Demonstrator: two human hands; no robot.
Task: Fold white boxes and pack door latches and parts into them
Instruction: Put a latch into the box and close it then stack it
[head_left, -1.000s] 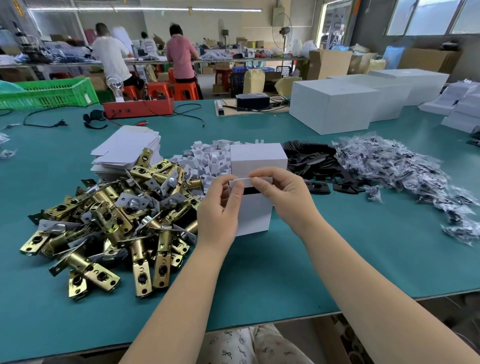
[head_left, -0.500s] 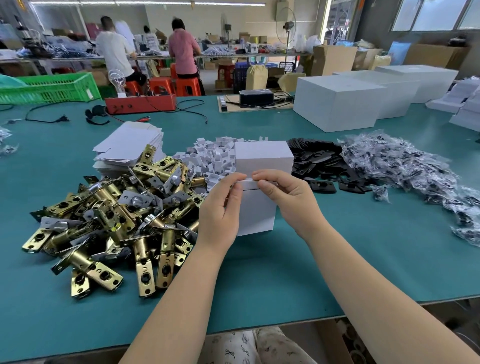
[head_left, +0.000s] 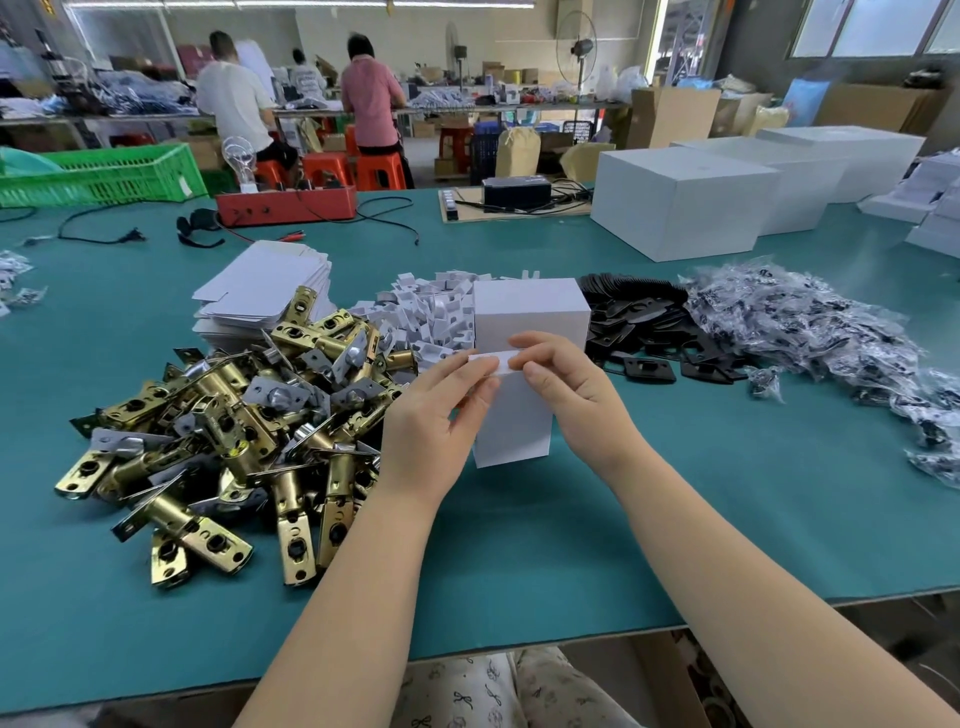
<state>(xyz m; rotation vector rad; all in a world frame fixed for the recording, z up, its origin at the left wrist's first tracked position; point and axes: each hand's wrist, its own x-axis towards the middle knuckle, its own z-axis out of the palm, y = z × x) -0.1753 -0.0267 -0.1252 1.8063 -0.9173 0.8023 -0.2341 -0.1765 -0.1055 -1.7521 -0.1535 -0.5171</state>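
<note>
Both hands up at the near top edge of the box (head_left: 511, 415), standing upright on the table (head_left: 519, 561) with its long axis vertical. Left hand (head_left: 431, 415) pinching the left end of the narrow flap (head_left: 491, 362), fingers curled; right hand (head_left: 566, 387) pinching the right end, thumb in front, forefinger over the top. Flap lying crosswise between the two, level with the fingertips, so neither hand nearer than the other (tucking it down into the box looks like the step in hand).

Box contents hidden; no telling whether anything is packed inside. Box's lower left corner covered by the left hand.

Just left of the left hand, the heap of latches (head_left: 223, 431). Beyond the hands, small white parts (head_left: 431, 312), partly behind the box. Right of the right hand, black plates (head_left: 644, 332), then bagged parts (head_left: 810, 338), too blurred to identify. Farther left, a stack of flat blanks (head_left: 265, 286).
</note>
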